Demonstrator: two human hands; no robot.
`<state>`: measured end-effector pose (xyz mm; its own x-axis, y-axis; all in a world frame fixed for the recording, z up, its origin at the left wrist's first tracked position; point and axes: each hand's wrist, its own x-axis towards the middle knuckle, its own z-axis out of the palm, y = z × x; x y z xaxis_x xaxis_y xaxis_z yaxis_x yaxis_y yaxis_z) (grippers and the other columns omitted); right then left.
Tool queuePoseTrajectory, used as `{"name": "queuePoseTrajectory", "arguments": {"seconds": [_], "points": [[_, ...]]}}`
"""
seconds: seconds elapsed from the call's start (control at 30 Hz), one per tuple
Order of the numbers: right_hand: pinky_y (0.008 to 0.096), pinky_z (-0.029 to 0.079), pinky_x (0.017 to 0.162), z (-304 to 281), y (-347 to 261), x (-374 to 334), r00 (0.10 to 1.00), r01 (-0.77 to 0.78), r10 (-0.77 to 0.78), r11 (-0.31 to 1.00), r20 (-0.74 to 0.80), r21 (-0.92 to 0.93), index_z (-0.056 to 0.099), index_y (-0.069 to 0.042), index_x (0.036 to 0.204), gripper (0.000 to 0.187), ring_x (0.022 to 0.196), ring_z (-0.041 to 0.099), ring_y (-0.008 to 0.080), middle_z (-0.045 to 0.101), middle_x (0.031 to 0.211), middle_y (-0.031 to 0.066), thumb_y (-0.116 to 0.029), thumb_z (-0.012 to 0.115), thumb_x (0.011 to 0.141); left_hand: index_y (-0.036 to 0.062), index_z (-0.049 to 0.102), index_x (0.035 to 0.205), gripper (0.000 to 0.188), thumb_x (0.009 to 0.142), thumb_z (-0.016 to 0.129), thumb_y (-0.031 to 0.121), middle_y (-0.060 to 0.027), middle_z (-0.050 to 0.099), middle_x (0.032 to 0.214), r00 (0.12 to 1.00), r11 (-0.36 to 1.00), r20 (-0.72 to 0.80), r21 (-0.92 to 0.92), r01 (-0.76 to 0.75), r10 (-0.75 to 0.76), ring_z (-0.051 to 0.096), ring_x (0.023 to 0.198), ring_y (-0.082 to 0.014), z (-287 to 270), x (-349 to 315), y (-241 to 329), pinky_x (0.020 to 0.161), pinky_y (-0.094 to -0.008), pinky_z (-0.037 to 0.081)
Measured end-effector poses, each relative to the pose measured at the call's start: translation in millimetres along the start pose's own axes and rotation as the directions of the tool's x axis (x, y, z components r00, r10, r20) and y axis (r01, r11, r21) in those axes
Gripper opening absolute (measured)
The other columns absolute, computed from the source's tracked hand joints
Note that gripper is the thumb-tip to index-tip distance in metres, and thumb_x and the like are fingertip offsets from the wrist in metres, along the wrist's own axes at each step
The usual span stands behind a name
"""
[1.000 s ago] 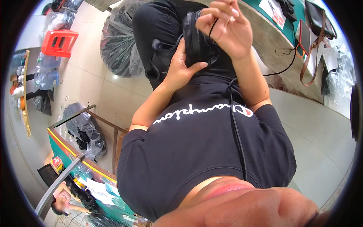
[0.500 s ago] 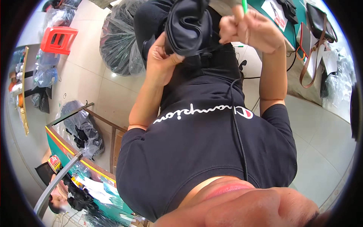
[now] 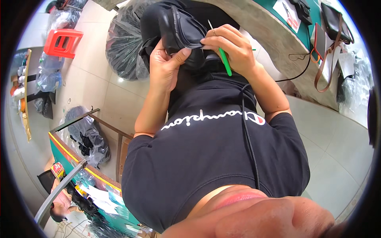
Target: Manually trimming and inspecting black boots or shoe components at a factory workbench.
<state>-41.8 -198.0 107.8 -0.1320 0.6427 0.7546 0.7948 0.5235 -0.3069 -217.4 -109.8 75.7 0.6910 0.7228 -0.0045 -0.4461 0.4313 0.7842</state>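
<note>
A black bag-like piece [image 3: 190, 27] with curved, layered edges rests over my lap. My left hand [image 3: 166, 63] is closed on its near left side, the thumb lying on top of it. My right hand [image 3: 234, 49] pinches the right edge of the same piece between thumb and fingertips. Tucked in that hand is a slim tool with a green handle [image 3: 225, 62]; its thin metal tip sticks out beyond the fingers, away from me. What kind of tool it is I cannot make out. My fingers hide part of the piece's edge.
A large clear plastic sack of dark things [image 3: 129, 43] stands on the floor to the left. Beyond is a red stool [image 3: 63, 43]. At the right, a green-topped table holds red-handled scissors [image 3: 291, 20] and a black handbag [image 3: 335, 23]. Another person [image 3: 61, 202] sits at lower left.
My right hand has come down and left from the upper right to the black piece's edge, and the green handle now points toward me. The piece has turned and sits lower.
</note>
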Motion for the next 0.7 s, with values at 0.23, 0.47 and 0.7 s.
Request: {"name": "queuePoseTrajectory", "arguments": {"seconds": [0.23,0.47,0.7], "points": [[0.0308,0.049,0.06,-27,-10,14,0.938,-0.226,0.148,0.946,0.312,0.232,0.054,-0.002,0.084,0.02,0.067,0.057,0.0236,0.054,0.08,0.0068,0.006,0.061,0.068,-0.0063,0.052,0.119,0.046,0.077,0.07,-0.008,-0.0098,0.063,0.109,0.995,0.949,0.098,0.316,-0.007,-0.025,0.062,0.094,-0.0135,-1,-4,-3,0.084,-0.0252,0.051],[0.0224,0.045,0.059,-106,76,14,0.456,-0.305,0.824,0.499,-0.336,0.811,0.057,-0.005,0.094,0.019,0.07,0.058,0.0114,0.059,0.084,0.0053,-0.021,0.049,0.098,-0.0074,0.058,0.113,0.045,0.069,0.068,-0.013,-0.0087,0.065,0.105,0.932,0.954,0.228,0.174,0.245,-0.281,0.061,0.094,-0.0107,-23,-4,5,0.082,-0.0227,0.049],[0.0403,0.048,0.085,-225,152,-81,0.235,0.108,0.825,0.503,-0.513,0.858,0.053,0.011,0.093,0.02,0.09,0.058,0.0269,0.059,0.096,0.0199,-0.004,0.042,0.096,-0.012,0.036,0.133,0.07,0.064,0.05,-0.008,-0.0251,0.047,0.132,0.844,0.803,0.536,-0.494,0.334,-0.021,0.045,0.125,-0.0372,-91,4,32,0.108,-0.0467,0.035]]}}
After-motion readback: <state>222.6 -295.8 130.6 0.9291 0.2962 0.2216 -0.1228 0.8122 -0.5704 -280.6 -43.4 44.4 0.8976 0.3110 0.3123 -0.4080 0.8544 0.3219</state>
